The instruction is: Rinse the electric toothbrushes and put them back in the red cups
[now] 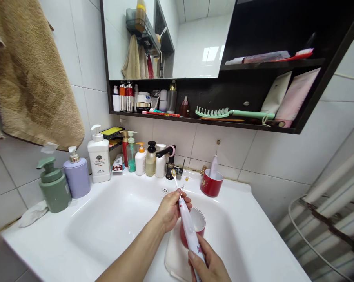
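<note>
Head view: you hold an electric toothbrush (187, 221) in both hands above the sink (106, 219).
Your left hand (172, 209) pinches the narrow neck below the brush head (174, 174); your right hand (210, 261) grasps the lower handle, fingers wrapped around it. The brush tilts, its head pointing far and slightly left, near the black tap (170, 161). Behind the handle, partly hidden, is a red cup (200, 232); another cup (211, 187), holding a second toothbrush (214, 166), stands on the far right ledge. Step in hand, as judged: handling the joint of head and handle; its seating cannot be told. Next move calls for a firm right grip, left fingers aligned with the shaft.
</note>
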A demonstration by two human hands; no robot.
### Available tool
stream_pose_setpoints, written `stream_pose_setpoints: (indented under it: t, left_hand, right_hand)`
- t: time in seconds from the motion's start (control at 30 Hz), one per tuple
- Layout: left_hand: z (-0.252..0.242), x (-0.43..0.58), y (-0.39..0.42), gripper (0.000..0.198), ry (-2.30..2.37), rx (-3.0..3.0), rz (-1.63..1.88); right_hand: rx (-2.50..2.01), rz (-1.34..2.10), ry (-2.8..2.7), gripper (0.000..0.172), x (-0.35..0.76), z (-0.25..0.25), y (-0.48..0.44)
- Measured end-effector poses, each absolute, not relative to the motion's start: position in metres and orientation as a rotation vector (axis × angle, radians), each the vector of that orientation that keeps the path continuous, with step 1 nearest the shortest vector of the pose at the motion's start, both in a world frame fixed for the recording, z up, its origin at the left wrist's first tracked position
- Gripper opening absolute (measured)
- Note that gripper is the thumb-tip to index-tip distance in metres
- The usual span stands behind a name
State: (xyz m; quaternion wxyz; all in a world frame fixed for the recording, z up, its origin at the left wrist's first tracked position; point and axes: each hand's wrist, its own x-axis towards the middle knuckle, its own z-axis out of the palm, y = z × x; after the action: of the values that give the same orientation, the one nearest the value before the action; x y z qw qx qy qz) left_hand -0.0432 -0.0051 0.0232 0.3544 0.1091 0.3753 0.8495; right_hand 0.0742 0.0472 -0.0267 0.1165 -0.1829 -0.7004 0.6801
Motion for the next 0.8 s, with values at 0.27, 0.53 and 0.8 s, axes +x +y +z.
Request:
stream_pose_setpoints:
  t: [0.27, 0.53, 0.8]
  left_hand:
    - [0.0249, -0.0421, -0.0057, 0.019, 0.951, 0.317, 2.185]
    - [0.026, -0.0403, -0.0064, 0.02, 0.979, 0.323, 2.15]
    - [0.0252, -0.0391, -0.0055, 0.021, 0.994, 0.348, 2.128]
  right_hand:
    - [-0.556, 1.981, -2.049, 0.058, 0.0739, -0.0255, 0.0457]
    - [-0.548, 1.995, -2.048, 0.058, 0.0744, -0.0276, 0.0479]
    - [-0.602, 1.779, -2.024, 0.053, 0.0733, -0.0282, 0.0483]
